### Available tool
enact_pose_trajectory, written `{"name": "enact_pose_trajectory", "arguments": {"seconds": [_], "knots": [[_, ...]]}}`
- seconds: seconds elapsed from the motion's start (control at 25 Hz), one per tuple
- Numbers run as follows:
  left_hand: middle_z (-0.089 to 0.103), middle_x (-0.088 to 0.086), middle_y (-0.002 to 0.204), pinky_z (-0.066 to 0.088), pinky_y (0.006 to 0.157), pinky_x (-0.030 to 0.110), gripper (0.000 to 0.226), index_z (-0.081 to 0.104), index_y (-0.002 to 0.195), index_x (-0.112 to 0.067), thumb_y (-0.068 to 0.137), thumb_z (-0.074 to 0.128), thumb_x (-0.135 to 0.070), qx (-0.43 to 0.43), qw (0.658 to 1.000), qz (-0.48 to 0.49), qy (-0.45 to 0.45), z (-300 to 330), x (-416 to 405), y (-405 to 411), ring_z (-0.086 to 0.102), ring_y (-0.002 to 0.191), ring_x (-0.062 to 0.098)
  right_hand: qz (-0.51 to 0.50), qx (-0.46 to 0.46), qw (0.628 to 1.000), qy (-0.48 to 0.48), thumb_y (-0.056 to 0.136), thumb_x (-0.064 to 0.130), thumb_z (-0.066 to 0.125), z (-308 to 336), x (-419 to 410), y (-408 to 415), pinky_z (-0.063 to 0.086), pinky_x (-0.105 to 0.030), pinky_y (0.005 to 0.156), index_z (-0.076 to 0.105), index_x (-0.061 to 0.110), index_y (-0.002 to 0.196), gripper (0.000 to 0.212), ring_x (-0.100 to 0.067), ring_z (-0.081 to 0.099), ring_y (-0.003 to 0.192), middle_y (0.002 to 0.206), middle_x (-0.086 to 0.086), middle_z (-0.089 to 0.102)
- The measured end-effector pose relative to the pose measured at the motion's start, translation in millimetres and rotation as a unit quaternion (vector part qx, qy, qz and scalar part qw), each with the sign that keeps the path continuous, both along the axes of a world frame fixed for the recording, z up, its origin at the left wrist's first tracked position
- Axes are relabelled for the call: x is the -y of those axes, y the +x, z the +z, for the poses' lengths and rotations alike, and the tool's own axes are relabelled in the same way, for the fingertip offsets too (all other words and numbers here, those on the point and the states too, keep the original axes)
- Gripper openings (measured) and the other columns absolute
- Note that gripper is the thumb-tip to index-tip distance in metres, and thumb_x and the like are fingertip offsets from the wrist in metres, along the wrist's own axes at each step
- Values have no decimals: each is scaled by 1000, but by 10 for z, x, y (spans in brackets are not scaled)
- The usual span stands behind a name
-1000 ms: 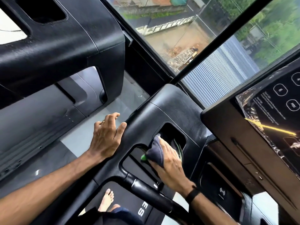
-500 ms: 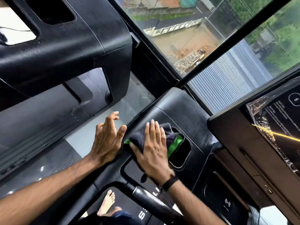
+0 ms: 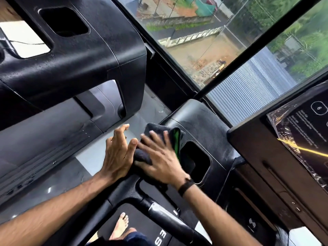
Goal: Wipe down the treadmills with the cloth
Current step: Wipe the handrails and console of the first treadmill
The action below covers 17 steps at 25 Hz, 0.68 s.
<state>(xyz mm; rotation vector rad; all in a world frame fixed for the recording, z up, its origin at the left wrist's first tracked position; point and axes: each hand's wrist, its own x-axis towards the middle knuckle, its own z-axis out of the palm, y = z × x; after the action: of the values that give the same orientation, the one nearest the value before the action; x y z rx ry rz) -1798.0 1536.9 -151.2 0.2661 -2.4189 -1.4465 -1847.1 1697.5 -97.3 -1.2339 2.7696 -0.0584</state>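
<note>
Right hand flat, fingers straight, pressing dark cloth onto treadmill console arm. Left hand open, bracing beside. Risk: cloth edge slipping into cup recess; flat press, no pinch.

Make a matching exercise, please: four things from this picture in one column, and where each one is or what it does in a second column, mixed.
Things:
1. right hand
2. left hand
3. cloth
4. bare foot

States:
A. stands on the treadmill belt, below the handlebar
B. lies flat on the cloth
C. dark, with a green side showing
D. rests on the console's left edge, holds nothing

Pairs: 1-B, 2-D, 3-C, 4-A
</note>
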Motion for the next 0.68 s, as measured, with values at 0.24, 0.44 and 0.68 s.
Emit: {"name": "enact_pose_trajectory", "arguments": {"seconds": [0.24, 0.44, 0.68], "knots": [[49, 5, 135, 29, 105, 46, 74, 33, 139, -9, 98, 12, -67, 13, 999, -29, -27, 30, -23, 31, 56, 103, 18, -355, 11, 929, 99, 83, 80, 40, 68, -349, -1203, -10, -73, 109, 33, 46, 147, 73, -43, -7, 149, 165, -12, 3], [44, 3, 140, 26, 105, 44, 73, 32, 141, -11, 98, 12, -66, 13, 998, -49, -36, 14, -9, 22, 55, 112, 22, -143, 2, 989, 47, 85, 70, 43, -51, -2, -190, -9, -65, 116, 45, 40, 143, 65, -35, 5, 151, 161, -6, 25], [43, 1, 141, 28, 105, 47, 66, 30, 141, -15, 99, 14, -62, 8, 996, -67, -59, -27, 7, 9, 53, 116, 20, -126, 4, 992, 21, 84, 70, 42, -1, -75, -276, -8, -58, 119, 50, 46, 137, 59, -24, 13, 151, 157, 5, 36]]}}
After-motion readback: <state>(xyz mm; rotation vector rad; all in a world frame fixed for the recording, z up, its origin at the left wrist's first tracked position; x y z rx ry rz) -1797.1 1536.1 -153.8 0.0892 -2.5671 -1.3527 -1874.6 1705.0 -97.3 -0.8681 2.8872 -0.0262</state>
